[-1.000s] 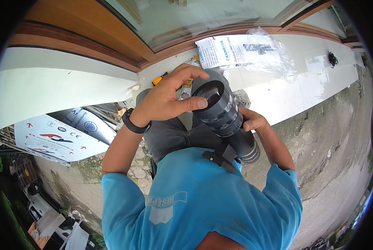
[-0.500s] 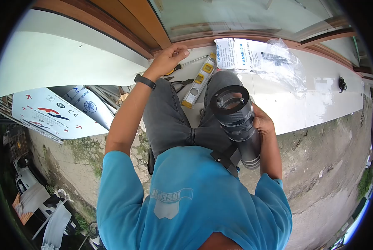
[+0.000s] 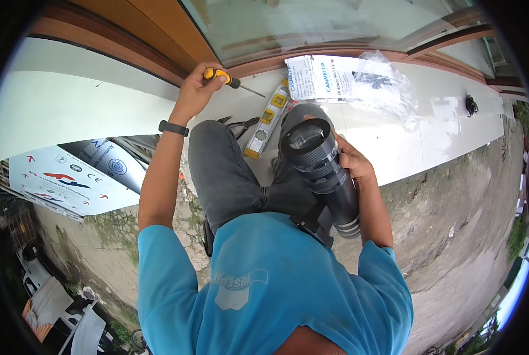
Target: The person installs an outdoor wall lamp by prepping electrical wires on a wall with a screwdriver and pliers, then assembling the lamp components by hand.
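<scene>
My left hand (image 3: pixel 197 90) is closed around the yellow-and-black handle of a screwdriver (image 3: pixel 232 81), its shaft pointing right over the white tiles. My right hand (image 3: pixel 354 158) grips the side of a black cylindrical wall lamp (image 3: pixel 329 177). The lamp leans over my right thigh, its round glass end facing up toward me and a square mounting bracket (image 3: pixel 313 223) on its side. Between my knees a yellow-and-silver spirit level (image 3: pixel 267 118) lies on the ledge. Beside it are pliers (image 3: pixel 245 125), partly hidden by my left knee.
A lamp box (image 3: pixel 312 80) and clear plastic wrap (image 3: pixel 389 94) lie on the white tiled ledge (image 3: pixel 436 133) ahead. A small black object (image 3: pixel 471 105) sits farther right. Wood-framed glass (image 3: pixel 312 26) stands behind. Aluminium composite sheets (image 3: pixel 57 180) lean at left, above rough concrete ground.
My left hand has taken up the screwdriver from the ledge and now holds it raised. My right hand still holds the lamp. The view has shifted slightly.
</scene>
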The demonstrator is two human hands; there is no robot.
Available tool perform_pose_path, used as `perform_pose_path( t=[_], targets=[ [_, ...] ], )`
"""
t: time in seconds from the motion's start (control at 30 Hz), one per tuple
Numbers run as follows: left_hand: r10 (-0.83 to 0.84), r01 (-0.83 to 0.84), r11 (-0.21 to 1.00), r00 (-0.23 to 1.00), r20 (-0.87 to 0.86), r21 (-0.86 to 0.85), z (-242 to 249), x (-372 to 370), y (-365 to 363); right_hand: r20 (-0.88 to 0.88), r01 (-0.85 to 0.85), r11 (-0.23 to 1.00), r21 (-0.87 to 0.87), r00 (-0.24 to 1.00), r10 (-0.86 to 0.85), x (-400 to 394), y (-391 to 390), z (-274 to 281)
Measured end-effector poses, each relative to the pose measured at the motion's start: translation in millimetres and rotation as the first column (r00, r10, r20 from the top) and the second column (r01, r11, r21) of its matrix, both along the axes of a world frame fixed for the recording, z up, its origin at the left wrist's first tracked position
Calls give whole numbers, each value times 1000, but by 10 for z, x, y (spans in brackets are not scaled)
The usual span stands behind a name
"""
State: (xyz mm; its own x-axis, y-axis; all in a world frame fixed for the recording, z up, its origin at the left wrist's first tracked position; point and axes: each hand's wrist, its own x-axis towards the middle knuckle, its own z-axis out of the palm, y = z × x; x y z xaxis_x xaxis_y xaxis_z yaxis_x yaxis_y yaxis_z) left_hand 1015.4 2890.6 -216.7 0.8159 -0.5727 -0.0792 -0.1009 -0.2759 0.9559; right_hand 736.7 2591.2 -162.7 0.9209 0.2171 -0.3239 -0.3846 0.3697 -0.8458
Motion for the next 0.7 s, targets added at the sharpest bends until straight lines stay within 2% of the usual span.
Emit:
perform_pose_path(
  t=[0.03,0.1,0.2,0.3,0.7],
  targets=[
    [39,-48,975,998,-45,-215,276,-62,38,-16,5,1000,5,1000,-5,-3,-10,-22],
    [152,-127,937,987,51,-326,772,-178,135,-31,26,999,39,999,-25,7,2,-46],
    [231,-157,824,971,69,-544,1167,-302,169,-15,-8,997,71,1000,9,65,40,5],
    [89,-71,804,996,2,-590,1279,-372,160,-21,1,1000,28,1000,-1,50,55,52],
    [32,-40,826,999,-24,-562,1314,-430,142,69,-22,998,53,997,19,-13,28,-20]
  ],
)
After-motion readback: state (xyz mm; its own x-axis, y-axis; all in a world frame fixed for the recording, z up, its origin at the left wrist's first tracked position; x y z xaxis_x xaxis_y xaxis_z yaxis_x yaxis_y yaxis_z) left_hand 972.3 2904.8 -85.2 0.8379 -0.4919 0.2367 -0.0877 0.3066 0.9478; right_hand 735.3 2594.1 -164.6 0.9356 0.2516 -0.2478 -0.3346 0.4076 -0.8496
